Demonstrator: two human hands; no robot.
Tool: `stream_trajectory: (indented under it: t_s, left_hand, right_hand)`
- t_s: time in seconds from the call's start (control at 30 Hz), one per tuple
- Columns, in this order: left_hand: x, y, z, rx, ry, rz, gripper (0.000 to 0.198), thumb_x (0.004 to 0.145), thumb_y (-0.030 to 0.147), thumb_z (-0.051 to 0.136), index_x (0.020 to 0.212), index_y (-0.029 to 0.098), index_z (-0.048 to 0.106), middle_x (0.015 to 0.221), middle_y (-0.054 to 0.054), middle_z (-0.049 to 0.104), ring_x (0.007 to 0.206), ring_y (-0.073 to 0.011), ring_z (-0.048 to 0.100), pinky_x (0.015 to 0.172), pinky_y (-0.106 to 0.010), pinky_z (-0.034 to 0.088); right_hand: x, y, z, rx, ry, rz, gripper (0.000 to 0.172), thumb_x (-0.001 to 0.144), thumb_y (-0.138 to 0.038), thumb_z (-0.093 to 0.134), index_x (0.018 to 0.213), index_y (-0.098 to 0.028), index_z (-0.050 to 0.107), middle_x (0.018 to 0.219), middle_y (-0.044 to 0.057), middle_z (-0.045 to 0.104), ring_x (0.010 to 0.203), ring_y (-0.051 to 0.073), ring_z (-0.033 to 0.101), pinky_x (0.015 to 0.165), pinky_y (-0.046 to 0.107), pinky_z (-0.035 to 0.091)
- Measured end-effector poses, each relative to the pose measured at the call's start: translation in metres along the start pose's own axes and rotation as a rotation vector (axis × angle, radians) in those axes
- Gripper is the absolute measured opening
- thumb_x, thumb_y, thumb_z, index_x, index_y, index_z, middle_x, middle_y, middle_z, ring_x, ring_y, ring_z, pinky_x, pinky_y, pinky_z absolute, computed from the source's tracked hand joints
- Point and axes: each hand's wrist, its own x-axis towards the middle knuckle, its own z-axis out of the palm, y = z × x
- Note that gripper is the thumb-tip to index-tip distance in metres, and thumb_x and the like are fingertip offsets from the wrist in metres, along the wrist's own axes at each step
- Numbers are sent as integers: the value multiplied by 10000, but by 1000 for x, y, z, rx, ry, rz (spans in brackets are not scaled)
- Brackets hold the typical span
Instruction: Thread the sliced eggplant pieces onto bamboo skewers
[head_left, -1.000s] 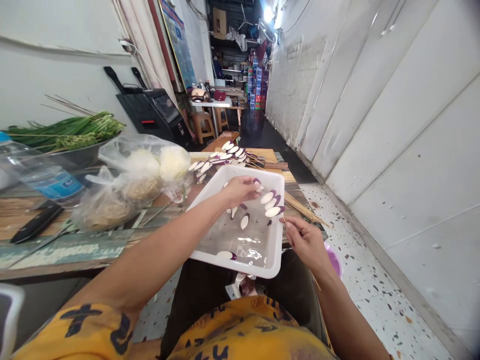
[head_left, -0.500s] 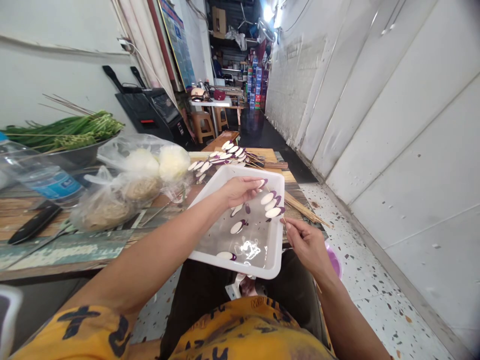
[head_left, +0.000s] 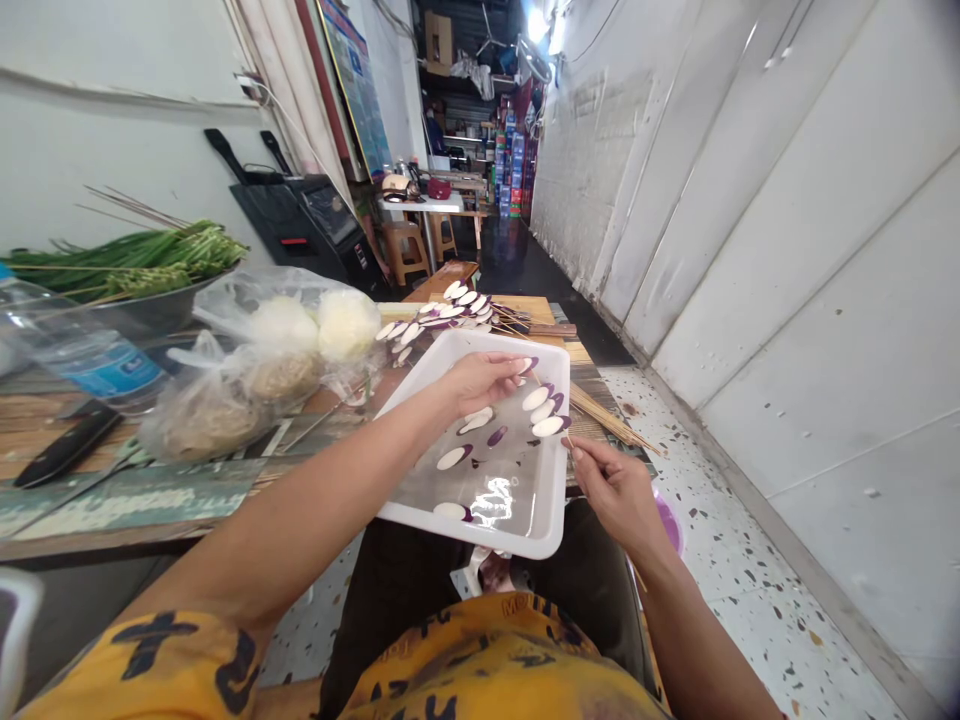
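Pinching a purple-skinned white aubergine slice (head_left: pixel 527 365) between its fingertips, the person's left hand (head_left: pixel 480 380) holds it at the tip of a thin bamboo skewer (head_left: pixel 568 441). The right hand (head_left: pixel 611 485) grips the skewer's lower end (three threaded slices (head_left: pixel 546 410) sit on it). Both hover over a white rectangular plastic tray (head_left: pixel 556 500), where loose slices (head_left: pixel 452 457) float in shallow water.

left hand (head_left: pixel 480 380) reaches forward with fingers pinched, right hand (head_left: pixel 611 490) curled closed nearer the body.
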Motion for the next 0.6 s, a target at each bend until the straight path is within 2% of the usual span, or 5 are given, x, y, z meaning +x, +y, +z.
stream_trajectory:
  t_s: [0.17, 0.4, 0.6]
  left_hand:
    - [0, 0, 1, -7, -2, 12, 85, 786, 31, 612, 748, 41, 688, 713, -76, 637, 553, -36, 501, 469, -131, 401]
    - [-3, 0, 2, 32, 8, 23, 83, 707, 43, 704, 789, 51, 711, 737, -80, 647, 587, -51, 513, 520, -175, 418]
    - [-2, 0, 2, 19, -33, -9, 28, 702, 63, 714, 718, 42, 705, 709, -68, 630, 583, -41, 504, 501, -149, 395]
  right_hand:
    - [0, 0, 0, -2, -2, -1, 346, 837, -361, 523, 1001, -110, 696, 591, 18, 584, 485, 114, 437, 447, 242, 357]
    - [-3, -1, -2, -68, 15, -29, 329, 838, -339, 509, 990, -119, 702, 610, 24, 626, 492, 124, 484, 461, 247, 398]
    - [-3, -5, 1, -77, 44, -47, 317, 841, -318, 500, 980, -119, 704, 682, 44, 670, 533, 136, 538, 486, 250, 433]
